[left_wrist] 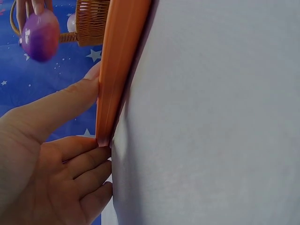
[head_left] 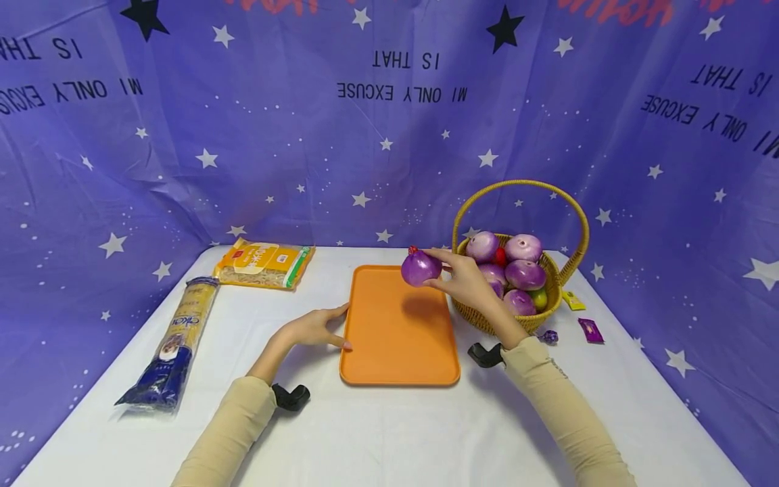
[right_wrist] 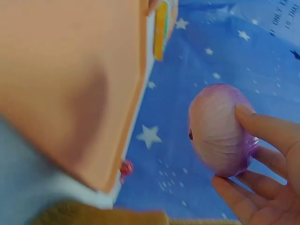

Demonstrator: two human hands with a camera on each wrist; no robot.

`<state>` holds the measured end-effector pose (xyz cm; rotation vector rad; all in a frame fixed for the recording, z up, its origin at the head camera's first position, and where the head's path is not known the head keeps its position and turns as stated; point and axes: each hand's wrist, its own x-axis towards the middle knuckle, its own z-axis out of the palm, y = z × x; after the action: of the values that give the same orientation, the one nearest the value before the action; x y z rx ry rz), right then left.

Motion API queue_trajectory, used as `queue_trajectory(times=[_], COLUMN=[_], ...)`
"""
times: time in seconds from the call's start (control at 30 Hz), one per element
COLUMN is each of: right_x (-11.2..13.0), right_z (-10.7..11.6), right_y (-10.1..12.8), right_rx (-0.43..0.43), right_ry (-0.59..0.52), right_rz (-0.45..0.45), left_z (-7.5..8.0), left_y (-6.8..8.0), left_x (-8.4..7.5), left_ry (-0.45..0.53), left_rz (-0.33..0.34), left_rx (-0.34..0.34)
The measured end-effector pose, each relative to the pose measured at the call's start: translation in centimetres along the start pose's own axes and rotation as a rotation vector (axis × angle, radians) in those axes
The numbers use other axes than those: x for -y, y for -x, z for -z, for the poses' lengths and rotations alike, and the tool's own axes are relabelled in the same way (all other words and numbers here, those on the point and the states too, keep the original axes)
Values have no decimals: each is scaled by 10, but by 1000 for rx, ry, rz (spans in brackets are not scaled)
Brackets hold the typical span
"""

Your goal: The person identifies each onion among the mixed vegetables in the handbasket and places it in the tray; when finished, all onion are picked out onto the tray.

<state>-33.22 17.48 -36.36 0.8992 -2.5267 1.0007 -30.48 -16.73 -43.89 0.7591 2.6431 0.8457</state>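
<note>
At centre frame the right hand is gripping a purple onion above the orange tray, while the flat, relaxed left hand is bracing its edge (steadying it, likely).

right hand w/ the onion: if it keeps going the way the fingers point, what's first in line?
Probably nothing close. The right hand holds the purple onion above the orange tray's far end, fingers pointing left; that way looks free above the table, the yellow packet lying lower. Depth unclear.
</note>
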Motion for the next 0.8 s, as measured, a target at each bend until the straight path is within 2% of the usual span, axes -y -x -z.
queue_trajectory(times=[0.23, 0.5, 0.8], right_x=[-6, -10, -18], right_z=[-38, -75, -109], right_y=[-28, -60, -76], right_rx=[92, 202, 197], right_ry=[-44, 16, -16], right_rz=[28, -42, -150], left_z=[1, 1, 1], left_y=[1, 2, 3], left_x=[-1, -3, -4], left_ry=[27, 19, 26], left_rz=[28, 41, 39], left_rx=[2, -4, -4])
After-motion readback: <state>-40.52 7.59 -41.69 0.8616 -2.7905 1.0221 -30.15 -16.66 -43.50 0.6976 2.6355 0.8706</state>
